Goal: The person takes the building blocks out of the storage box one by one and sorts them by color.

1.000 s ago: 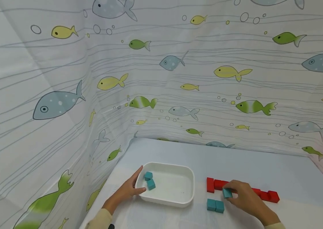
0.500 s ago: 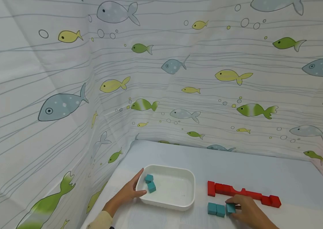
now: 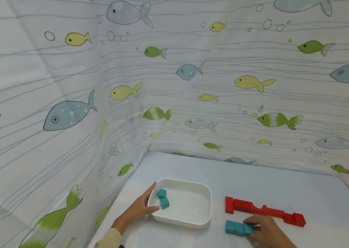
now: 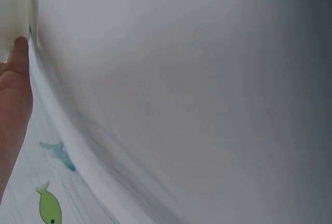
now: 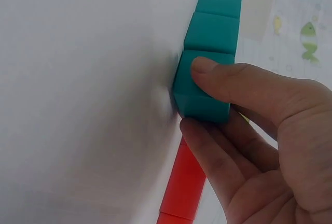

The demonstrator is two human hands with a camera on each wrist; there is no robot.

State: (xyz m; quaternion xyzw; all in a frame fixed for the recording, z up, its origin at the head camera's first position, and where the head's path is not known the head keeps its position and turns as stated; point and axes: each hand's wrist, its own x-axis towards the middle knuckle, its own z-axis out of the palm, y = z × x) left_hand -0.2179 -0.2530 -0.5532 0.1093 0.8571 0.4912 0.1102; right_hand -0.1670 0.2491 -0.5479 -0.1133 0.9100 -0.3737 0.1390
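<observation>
In the head view my right hand (image 3: 264, 230) pinches a teal cube (image 3: 249, 229), set at the right end of a short row against two other teal cubes (image 3: 234, 228). The right wrist view shows the thumb on one face of the held teal cube (image 5: 205, 92) and fingers round its other side. My left hand (image 3: 140, 206) holds the left end of a white plastic tray (image 3: 190, 223), thumb over the front rim and fingers along the outer side. Inside the tray, at its left, lie two teal cubes (image 3: 164, 203).
Behind the teal row runs a line of red blocks (image 3: 275, 211), one with a curved notch. The white tabletop (image 3: 193, 167) meets a fish-printed curtain (image 3: 218, 110) at the back and left.
The right hand has brought its teal cube from beside the red line down and then left against the two teal cubes. The left hand stays on the tray. The head view has shifted slightly.
</observation>
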